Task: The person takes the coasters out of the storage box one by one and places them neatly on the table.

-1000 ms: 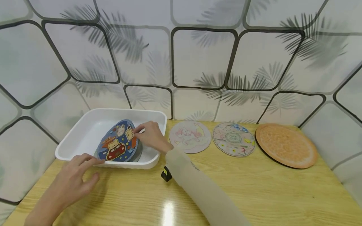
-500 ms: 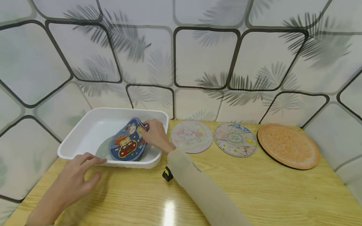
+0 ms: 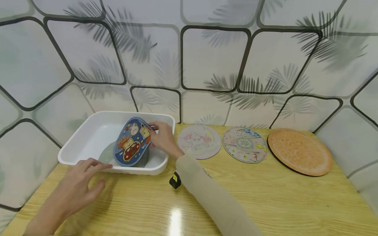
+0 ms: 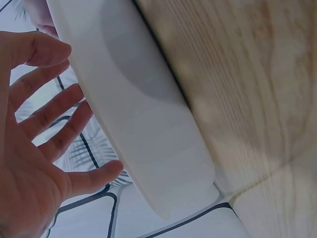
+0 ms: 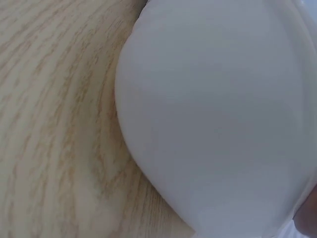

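In the head view my right hand (image 3: 163, 137) pinches the right edge of a round blue mat (image 3: 131, 142) with cartoon toast and a red car on it. The mat is tilted up inside a white plastic tray (image 3: 84, 139). Under it, a grey-green round mat (image 3: 107, 154) lies on the tray's bottom, partly covered. My left hand (image 3: 78, 186) has its fingers spread at the tray's front rim, fingertips right at the edge. The left wrist view shows those fingers (image 4: 54, 106) loosely extended along the rim. Only a bit of my right hand shows in the right wrist view.
To the tray's right, a pink unicorn mat (image 3: 199, 141), a floral mat (image 3: 244, 145) and a larger orange-slice mat (image 3: 299, 151) lie in a row on the wooden table (image 3: 224, 190). A patterned fabric wall (image 3: 212, 59) stands behind.
The blue mat has shifted to the right and up in my right hand, uncovering more of the grey-green mat. My left hand stays at the tray's front rim.
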Demonstrator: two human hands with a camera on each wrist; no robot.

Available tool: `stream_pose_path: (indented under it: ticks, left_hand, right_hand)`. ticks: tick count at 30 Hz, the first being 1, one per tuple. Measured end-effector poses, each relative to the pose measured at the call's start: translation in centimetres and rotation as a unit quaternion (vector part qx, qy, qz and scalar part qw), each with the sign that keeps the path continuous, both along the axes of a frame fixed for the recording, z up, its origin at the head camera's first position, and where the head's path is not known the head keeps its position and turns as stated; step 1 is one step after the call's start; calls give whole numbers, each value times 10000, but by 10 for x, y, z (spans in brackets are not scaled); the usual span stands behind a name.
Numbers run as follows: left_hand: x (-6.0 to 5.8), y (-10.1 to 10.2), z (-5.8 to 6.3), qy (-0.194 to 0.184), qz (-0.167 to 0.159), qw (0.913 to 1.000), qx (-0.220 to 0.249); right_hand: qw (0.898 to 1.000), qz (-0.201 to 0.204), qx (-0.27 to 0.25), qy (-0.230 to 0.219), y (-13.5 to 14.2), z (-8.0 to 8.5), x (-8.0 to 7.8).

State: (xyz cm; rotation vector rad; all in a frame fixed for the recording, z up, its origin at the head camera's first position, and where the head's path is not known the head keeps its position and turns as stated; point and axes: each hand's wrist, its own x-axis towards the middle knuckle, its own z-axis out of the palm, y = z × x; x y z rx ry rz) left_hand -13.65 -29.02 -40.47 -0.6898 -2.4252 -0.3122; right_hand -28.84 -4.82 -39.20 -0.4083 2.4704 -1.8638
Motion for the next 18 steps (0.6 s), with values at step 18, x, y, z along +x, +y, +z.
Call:
stream_pose_path:
  ticks: [18]
  left_hand:
    - [9,10,-1,-46,-268,9996,-58]
  right_hand:
    - [9677,-497,-2197,-1130,23,21,-3]
